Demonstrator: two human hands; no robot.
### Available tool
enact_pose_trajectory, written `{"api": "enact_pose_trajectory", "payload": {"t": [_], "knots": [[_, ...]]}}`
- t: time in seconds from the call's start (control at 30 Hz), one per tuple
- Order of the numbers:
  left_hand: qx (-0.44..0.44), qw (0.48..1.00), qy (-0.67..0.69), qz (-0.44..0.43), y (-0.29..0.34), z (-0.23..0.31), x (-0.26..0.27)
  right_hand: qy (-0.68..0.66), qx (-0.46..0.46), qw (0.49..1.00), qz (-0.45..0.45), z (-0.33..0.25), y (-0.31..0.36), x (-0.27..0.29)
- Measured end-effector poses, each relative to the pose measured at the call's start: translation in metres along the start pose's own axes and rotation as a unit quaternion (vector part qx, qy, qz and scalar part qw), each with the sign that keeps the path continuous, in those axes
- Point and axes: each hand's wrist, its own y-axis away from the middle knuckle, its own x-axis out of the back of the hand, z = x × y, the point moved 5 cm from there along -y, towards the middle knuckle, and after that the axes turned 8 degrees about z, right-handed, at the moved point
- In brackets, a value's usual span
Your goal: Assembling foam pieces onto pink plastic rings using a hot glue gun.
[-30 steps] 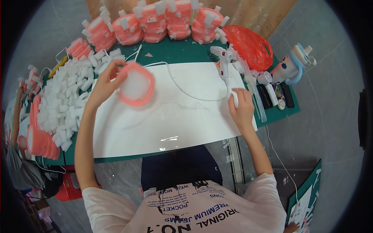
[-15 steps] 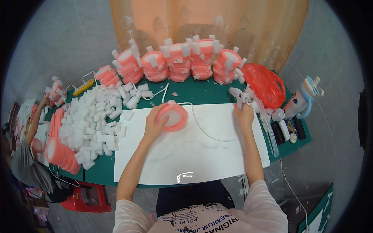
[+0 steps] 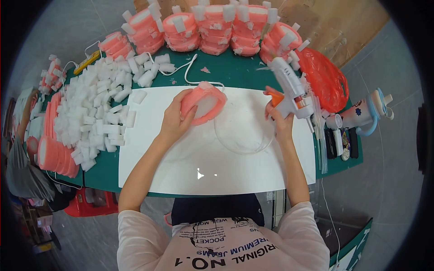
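My left hand (image 3: 174, 119) grips a round pink foam piece (image 3: 217, 100) with a white middle, tilted above the white board (image 3: 181, 171). The thumb lies over its white centre. To the right, my right hand (image 3: 281, 124) is wrapped round a white hot glue gun (image 3: 289, 81) with an orange trigger. The gun is raised, its nozzle end pointing up and away to the left, apart from the foam piece. A pale cord (image 3: 244, 152) curves over the board between my hands.
White foam blocks (image 3: 95, 117) lie heaped on the left, beside pink foam rounds (image 3: 58, 156). Stacked pink rounds (image 3: 216, 34) line the far edge. At right are a red plastic bag (image 3: 323, 81), clear glue sticks (image 3: 323, 149) and a bottle (image 3: 357, 117). Another person's sleeve (image 3: 27, 171) shows far left.
The glue gun has come up off the table's right side in my right hand, closer to view. The foam piece has tilted more in my left hand. The whole view has shifted.
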Motion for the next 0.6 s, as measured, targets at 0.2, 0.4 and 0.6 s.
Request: {"api": "enact_pose_trajectory", "payload": {"t": [0.2,0.4,0.6], "knots": [[-0.039,0.998,-0.038,0.026,0.002,0.000,0.004,-0.089,-0.106,0.978,-0.154,0.014,0.024,-0.018],[-0.091,0.993,-0.072,-0.009,-0.002,0.018,-0.002,-0.048,-0.099,0.968,-0.225,0.025,0.035,-0.022],[-0.097,0.992,-0.080,0.005,-0.003,0.020,0.000,-0.043,-0.153,0.966,-0.204,0.027,0.033,-0.021]]}}
